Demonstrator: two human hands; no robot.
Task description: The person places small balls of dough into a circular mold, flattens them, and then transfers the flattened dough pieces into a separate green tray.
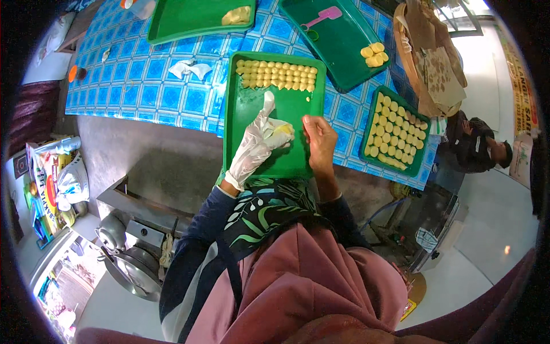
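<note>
Rounded Balls (278,76) Line Green Tray (243,109)

Above the rimmed plastic, the left hand (260,136), in a wrinkled, filmy glove (243,157), grips yellow dough (282,130); the bare right hand (321,139) curls nearby, its contents unclear.

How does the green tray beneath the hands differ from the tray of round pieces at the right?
The middle tray is bright green; the right-hand tray is darker. The middle tray's rounded yellow dough balls crowd together at its far end, while the right-hand tray's flatter-looking yellow rounds spread over nearly all of it. Both hold yellow pieces in rows.
</note>
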